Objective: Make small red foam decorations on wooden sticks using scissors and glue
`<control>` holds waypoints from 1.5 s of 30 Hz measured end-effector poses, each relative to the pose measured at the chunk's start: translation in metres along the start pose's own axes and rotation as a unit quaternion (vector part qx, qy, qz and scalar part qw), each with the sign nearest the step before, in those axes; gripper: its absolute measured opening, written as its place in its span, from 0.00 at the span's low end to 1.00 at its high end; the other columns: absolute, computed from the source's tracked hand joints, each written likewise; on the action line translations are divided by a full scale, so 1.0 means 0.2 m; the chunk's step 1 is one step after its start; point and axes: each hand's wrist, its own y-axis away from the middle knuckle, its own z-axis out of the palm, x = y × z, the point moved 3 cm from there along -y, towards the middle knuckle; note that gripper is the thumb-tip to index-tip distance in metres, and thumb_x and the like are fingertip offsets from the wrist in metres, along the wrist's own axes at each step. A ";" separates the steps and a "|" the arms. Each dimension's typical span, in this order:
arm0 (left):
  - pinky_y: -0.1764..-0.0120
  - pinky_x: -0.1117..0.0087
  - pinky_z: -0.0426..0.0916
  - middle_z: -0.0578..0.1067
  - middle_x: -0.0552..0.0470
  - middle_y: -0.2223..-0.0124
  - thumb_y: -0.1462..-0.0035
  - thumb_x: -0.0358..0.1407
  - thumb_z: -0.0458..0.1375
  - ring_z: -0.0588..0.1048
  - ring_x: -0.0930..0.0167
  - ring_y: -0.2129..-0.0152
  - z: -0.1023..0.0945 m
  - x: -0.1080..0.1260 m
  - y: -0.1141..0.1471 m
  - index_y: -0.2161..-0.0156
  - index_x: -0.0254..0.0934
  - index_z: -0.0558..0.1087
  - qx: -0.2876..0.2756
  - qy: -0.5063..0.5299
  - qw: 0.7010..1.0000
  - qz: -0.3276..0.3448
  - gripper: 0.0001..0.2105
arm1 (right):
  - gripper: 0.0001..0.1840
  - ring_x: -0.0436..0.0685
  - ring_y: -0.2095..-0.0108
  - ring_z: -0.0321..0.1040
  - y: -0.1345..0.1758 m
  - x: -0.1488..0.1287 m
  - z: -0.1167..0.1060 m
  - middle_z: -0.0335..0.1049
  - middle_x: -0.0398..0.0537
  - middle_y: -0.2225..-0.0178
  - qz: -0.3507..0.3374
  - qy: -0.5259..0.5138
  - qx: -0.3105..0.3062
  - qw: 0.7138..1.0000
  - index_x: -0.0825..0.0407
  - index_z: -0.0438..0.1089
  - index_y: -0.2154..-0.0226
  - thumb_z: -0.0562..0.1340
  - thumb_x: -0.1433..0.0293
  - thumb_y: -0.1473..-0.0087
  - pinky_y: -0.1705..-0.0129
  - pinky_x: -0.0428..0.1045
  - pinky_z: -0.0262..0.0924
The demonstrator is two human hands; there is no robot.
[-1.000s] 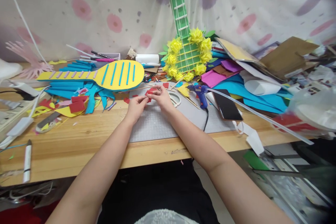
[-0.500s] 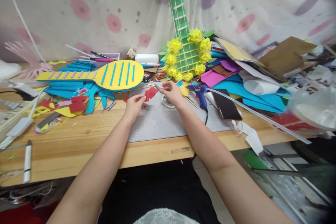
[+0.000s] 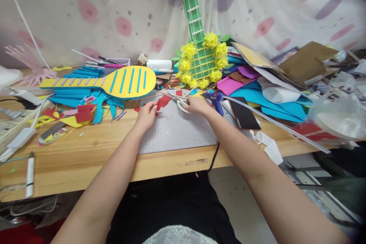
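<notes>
My left hand (image 3: 147,114) is closed in a pinch on small pieces of red paper (image 3: 163,101) over the grey cutting mat (image 3: 171,137). Fingers of my right hand (image 3: 197,105) are curled at the white handles of a pair of scissors (image 3: 182,106); the fingertips are partly hidden. The scissors' blades point left, toward the red paper. Behind my hands stand a yellow paddle-shaped piece with blue strips (image 3: 130,82) and a green paper guitar (image 3: 197,45) ringed with yellow flowers.
A blue glue gun (image 3: 217,103) with a long clear stick and a black phone (image 3: 244,112) lie right of my right hand. Blue paper sheets (image 3: 265,101) pile up at the right. Paper scraps (image 3: 85,113) and a white marker (image 3: 29,175) lie at the left.
My right hand has moved right, from beside the blades to the scissors' handles. A red paper piece now shows beyond the scissors. My left hand has barely moved and keeps its pinch.
</notes>
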 end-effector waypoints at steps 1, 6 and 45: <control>0.60 0.67 0.63 0.74 0.48 0.64 0.45 0.34 0.47 0.71 0.68 0.66 -0.01 0.01 0.00 0.64 0.35 0.70 -0.004 -0.033 0.999 0.013 0.10 | 0.15 0.56 0.67 0.67 0.00 0.02 -0.01 0.71 0.52 0.68 -0.014 -0.034 -0.010 0.999 0.54 0.66 0.70 0.55 0.59 0.51 0.71 0.46 0.53; 0.58 0.66 0.61 0.74 0.46 0.61 0.44 0.34 0.46 0.70 0.66 0.62 -0.04 0.06 0.01 0.61 0.35 0.69 -0.006 -0.108 0.994 0.030 0.11 | 0.18 0.51 0.71 0.62 0.07 0.06 -0.06 0.68 0.46 0.68 -0.110 -0.152 -0.009 0.982 0.53 0.63 0.65 0.56 0.56 0.52 0.71 0.44 0.51; 0.61 0.67 0.63 0.74 0.47 0.63 0.43 0.36 0.46 0.71 0.67 0.64 0.00 0.05 0.02 0.60 0.35 0.70 -0.008 -0.078 0.996 0.030 0.12 | 0.33 0.54 0.70 0.64 0.19 -0.10 -0.07 0.72 0.49 0.69 -0.159 0.010 0.003 0.987 0.51 0.68 0.67 0.49 0.40 0.55 0.74 0.45 0.44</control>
